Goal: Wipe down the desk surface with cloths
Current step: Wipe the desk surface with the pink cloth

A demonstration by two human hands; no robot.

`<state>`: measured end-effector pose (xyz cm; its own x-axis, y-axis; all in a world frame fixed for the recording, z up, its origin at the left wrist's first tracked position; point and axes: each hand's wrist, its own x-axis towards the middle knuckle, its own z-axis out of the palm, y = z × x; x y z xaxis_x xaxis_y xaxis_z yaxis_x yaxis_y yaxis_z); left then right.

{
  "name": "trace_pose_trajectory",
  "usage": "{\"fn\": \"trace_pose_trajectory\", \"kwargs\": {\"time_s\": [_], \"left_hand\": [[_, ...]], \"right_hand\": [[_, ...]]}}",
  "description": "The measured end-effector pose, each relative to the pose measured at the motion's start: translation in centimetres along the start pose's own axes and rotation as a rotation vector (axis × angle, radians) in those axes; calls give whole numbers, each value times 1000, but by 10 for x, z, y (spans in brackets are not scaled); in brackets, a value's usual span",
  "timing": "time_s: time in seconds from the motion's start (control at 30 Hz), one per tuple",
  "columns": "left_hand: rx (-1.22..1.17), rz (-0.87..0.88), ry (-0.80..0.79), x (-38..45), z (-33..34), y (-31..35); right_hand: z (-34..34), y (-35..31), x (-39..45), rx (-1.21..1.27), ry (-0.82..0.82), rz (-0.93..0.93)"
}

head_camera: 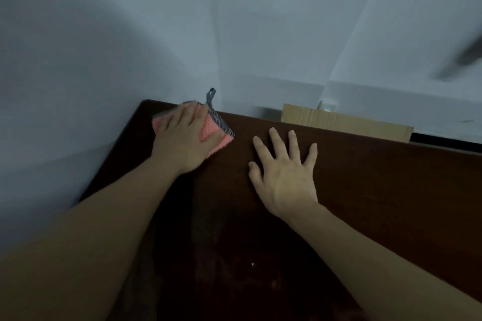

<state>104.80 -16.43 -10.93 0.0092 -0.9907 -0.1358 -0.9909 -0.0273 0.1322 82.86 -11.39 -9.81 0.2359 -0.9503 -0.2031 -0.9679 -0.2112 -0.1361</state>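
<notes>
My left hand (pixel 184 142) lies flat, fingers straight, pressing the pink cloth (pixel 208 131) onto the dark wooden worktop (pixel 365 190) at its far left corner, close to the wall; the cloth's grey trim and hanging loop (pixel 210 95) stick out past my fingers on the far side. My right hand (pixel 284 174) rests palm down just right of it, fingers spread and holding nothing. A cardboard piece (pixel 347 121) stands behind the worktop's far edge.
</notes>
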Motion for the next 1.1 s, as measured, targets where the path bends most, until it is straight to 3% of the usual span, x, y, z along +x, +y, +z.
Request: {"fn": "trace_pose_trajectory", "kwargs": {"time_s": [0.2, 0.43, 0.67, 0.83, 1.1], "left_hand": [[-1, 63, 23, -14, 3, -3], [32, 385, -23, -75, 4, -35], [27, 175, 14, 1, -6, -72], [-11, 58, 19, -7, -9, -70], [47, 313, -53, -88, -1, -87]], "right_hand": [[-2, -2, -2, -1, 10, 0], [-1, -4, -1, -20, 4, 20], [1, -3, -1, -9, 14, 22], [0, -5, -4, -1, 27, 17], [1, -4, -3, -7, 22, 29]]}}
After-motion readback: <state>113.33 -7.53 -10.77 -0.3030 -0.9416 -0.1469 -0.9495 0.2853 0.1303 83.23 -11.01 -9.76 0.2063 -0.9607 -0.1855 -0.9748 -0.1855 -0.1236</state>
